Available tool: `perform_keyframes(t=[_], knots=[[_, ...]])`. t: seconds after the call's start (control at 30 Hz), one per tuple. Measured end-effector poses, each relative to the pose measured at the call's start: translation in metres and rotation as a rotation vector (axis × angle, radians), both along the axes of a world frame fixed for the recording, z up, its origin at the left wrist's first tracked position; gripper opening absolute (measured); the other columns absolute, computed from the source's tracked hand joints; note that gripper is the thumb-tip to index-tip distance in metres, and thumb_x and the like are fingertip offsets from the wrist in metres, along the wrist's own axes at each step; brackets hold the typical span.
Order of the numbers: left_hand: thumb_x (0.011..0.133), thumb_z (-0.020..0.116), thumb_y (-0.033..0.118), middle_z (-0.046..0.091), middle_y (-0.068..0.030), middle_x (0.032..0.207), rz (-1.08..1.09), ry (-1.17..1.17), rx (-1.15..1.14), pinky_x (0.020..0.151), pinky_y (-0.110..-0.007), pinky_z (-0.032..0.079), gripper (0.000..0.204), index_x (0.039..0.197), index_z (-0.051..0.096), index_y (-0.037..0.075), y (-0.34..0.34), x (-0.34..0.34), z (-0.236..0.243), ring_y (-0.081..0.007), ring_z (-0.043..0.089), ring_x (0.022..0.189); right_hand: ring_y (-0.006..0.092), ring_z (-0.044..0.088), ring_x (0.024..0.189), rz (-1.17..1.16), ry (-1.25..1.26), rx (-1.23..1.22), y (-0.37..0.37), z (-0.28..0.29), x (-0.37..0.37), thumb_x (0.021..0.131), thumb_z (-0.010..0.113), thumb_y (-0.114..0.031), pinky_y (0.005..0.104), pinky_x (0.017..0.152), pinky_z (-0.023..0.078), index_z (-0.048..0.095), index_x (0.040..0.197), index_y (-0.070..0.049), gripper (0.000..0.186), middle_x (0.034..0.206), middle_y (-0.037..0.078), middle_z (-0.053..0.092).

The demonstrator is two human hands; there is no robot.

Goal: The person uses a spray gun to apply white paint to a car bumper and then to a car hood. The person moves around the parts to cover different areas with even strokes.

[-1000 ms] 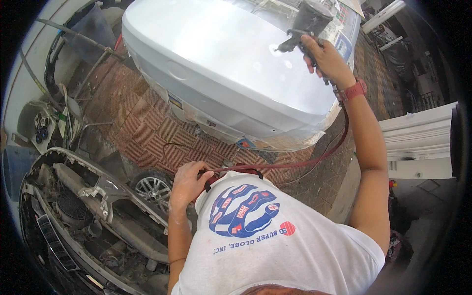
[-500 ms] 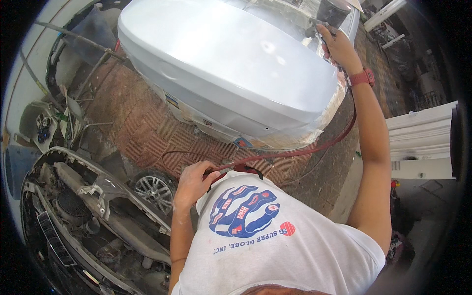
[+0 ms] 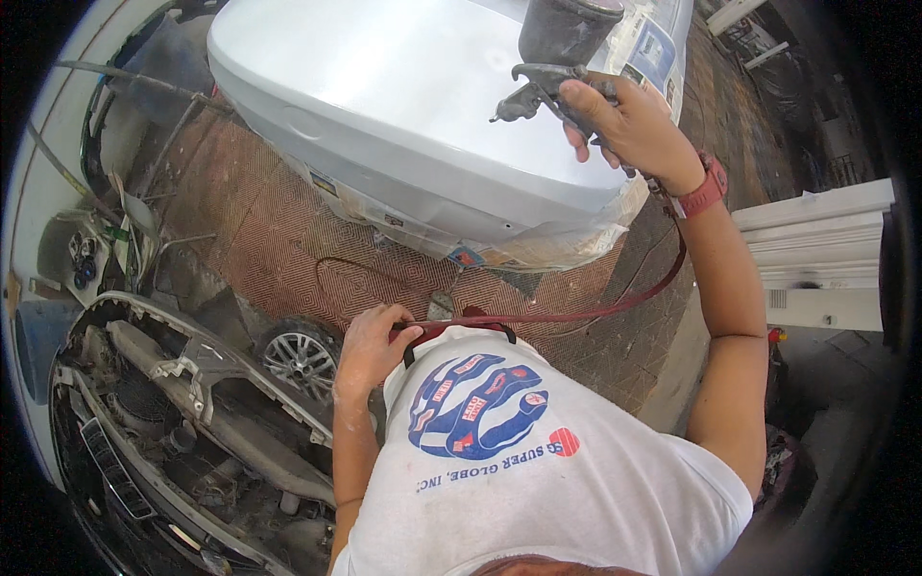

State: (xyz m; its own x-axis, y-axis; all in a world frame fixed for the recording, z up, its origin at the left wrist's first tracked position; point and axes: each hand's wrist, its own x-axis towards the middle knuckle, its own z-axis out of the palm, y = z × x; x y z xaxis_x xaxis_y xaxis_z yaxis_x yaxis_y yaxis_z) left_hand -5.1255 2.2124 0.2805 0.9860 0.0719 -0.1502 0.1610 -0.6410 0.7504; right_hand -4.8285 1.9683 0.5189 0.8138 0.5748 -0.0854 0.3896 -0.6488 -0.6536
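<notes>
My right hand (image 3: 634, 130) is wrapped round the grip of a dark spray gun (image 3: 552, 96), whose cup (image 3: 567, 34) stands on top. The nozzle points left over the pale silver-white car panel (image 3: 384, 106); its gap from the surface is hard to judge. Masking paper (image 3: 519, 252) is taped along the panel's lower edge. A red air hose (image 3: 586, 317) runs from below the gun in a curve to my waist. There my left hand (image 3: 375, 341) is closed on the hose, thumb and fingers round it.
At lower left lies a car front end (image 3: 173, 413) with an exposed engine bay. A wheel (image 3: 300, 360) rests beside it. Patterned brown matting (image 3: 259, 221) covers the floor below the panel. A metal stand (image 3: 144, 72) is at far left, white boards (image 3: 816, 250) at right.
My right hand has brought the spray gun left and nearer, so gun and cup now show fully. The hose has shifted with it. My left hand stays at my waist on the hose.
</notes>
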Motion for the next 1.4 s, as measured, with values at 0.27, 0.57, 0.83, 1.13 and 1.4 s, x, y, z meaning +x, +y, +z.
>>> perform_keyframes(t=[0.27, 0.57, 0.83, 1.13, 1.4], knots=[[0.096, 0.076, 0.031, 0.072, -0.0138, 0.097, -0.054, -0.048, -0.007, 0.09, -0.05, 0.05, 0.026, 0.105, 0.072, 0.007, 0.011, -0.018, 0.0, -0.0379, 0.067, 0.097, 0.0093, 0.062, 0.053, -0.335, -0.102, 0.11, -0.041, -0.023, 0.079, 0.107, 0.059, -0.062, 0.0249, 0.042, 0.045, 0.073, 0.115, -0.003, 0.062, 0.071, 0.001, 0.065], [0.095, 0.078, 0.028, 0.073, -0.0156, 0.093, 0.015, -0.047, -0.143, 0.081, -0.05, 0.053, 0.026, 0.106, 0.072, 0.005, 0.029, -0.05, 0.008, -0.0391, 0.069, 0.088, 0.0115, 0.061, 0.052, -0.515, -0.282, 0.029, -0.074, -0.023, 0.101, 0.105, 0.059, -0.064, 0.0284, 0.043, 0.046, 0.072, 0.12, -0.001, 0.066, 0.07, 0.003, 0.064], [0.096, 0.077, 0.029, 0.072, -0.0139, 0.089, -0.139, -0.028, -0.136, 0.081, -0.049, 0.052, 0.025, 0.102, 0.073, 0.006, 0.024, -0.063, -0.005, -0.037, 0.069, 0.086, 0.0087, 0.059, 0.051, -0.321, -0.193, 0.055, -0.032, -0.017, -0.02, 0.11, 0.06, -0.051, 0.0275, 0.044, 0.045, 0.07, 0.105, 0.0, 0.053, 0.065, -0.001, 0.058], [0.095, 0.077, 0.026, 0.072, -0.015, 0.092, -0.166, -0.032, -0.088, 0.08, -0.048, 0.053, 0.024, 0.101, 0.072, 0.003, 0.035, -0.079, -0.014, -0.0379, 0.069, 0.089, 0.0073, 0.06, 0.053, -0.199, -0.02, 0.082, -0.033, -0.016, -0.074, 0.112, 0.058, -0.047, 0.0242, 0.041, 0.043, 0.069, 0.11, -0.002, 0.046, 0.071, -0.001, 0.063], [0.096, 0.078, 0.028, 0.071, -0.0146, 0.094, -0.1, -0.025, -0.078, 0.08, -0.049, 0.052, 0.025, 0.103, 0.072, 0.004, 0.024, -0.079, -0.007, -0.0375, 0.067, 0.088, 0.0082, 0.06, 0.052, -0.467, -0.105, 0.076, -0.078, -0.012, 0.0, 0.11, 0.059, -0.054, 0.0255, 0.041, 0.042, 0.072, 0.107, -0.003, 0.052, 0.071, -0.001, 0.063]])
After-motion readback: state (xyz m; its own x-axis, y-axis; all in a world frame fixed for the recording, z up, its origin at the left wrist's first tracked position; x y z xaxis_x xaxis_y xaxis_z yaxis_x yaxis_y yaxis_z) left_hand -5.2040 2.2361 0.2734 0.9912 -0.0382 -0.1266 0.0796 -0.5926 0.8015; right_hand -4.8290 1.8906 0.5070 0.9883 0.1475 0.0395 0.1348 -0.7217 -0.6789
